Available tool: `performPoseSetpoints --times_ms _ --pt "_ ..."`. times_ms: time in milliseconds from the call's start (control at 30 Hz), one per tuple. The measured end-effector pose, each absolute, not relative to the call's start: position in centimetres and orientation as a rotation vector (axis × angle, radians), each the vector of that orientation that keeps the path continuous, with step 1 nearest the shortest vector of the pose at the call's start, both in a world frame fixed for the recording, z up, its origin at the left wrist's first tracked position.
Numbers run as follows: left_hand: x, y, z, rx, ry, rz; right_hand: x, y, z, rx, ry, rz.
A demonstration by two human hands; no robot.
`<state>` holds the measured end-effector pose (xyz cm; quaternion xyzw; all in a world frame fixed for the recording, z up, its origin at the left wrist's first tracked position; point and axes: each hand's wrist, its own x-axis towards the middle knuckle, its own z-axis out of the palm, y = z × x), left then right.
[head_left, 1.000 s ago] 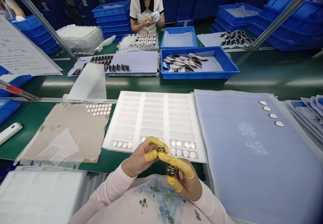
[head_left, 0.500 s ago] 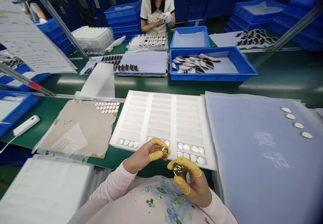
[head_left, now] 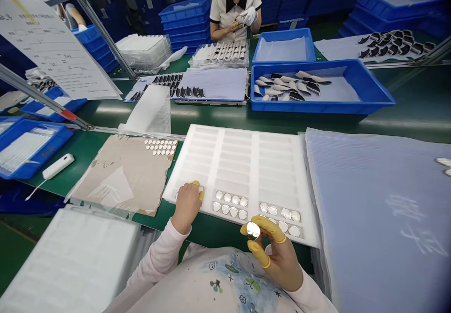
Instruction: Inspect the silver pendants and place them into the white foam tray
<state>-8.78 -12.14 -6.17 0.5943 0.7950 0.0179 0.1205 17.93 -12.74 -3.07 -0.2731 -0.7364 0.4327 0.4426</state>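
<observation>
My right hand (head_left: 278, 249), in yellow finger cots, pinches a shiny round metal badge (head_left: 252, 231) in front of my body; a second pale disc is partly visible in the palm. My left hand (head_left: 187, 206), also in finger cots, reaches down onto the lower left row of a white foam tray (head_left: 254, 162). Its fingers are bent together over that row, and whatever they hold is hidden beneath them. Silvery round discs (head_left: 230, 199) fill slots in the middle and right columns along the near side of the tray.
Left of the tray, cardboard (head_left: 130, 172) carries several white discs (head_left: 162, 146). Stacked bluish sheets (head_left: 369, 200) lie to the right. Behind stands a blue bin (head_left: 320, 106) with black-and-white curved pieces. A co-worker (head_left: 237, 12) sits opposite. A white handheld device (head_left: 58, 166) lies at left.
My left hand moved from near my right hand, where it held a round badge, leftward to the tray's lower left row. My right hand tilted its badge, which now reflects brightly. The view shifted right-to-left.
</observation>
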Motion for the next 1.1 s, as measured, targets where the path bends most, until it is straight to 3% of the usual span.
performPoseSetpoints --times_ms 367,533,733,1100 --pt "-7.8 -12.1 -3.6 1.782 2.252 0.103 17.5 -13.1 -3.0 -0.657 -1.508 1.238" --pt "-4.8 -13.9 -0.5 1.585 1.493 0.739 17.2 -12.7 -3.4 -0.591 -1.528 1.218" --pt "-1.4 -14.1 1.5 1.099 0.876 0.813 17.1 -13.0 -4.1 -0.631 -1.494 1.225" --pt "0.6 -13.5 2.7 0.918 0.996 0.753 17.5 -12.7 -3.3 -0.651 -1.669 1.081"
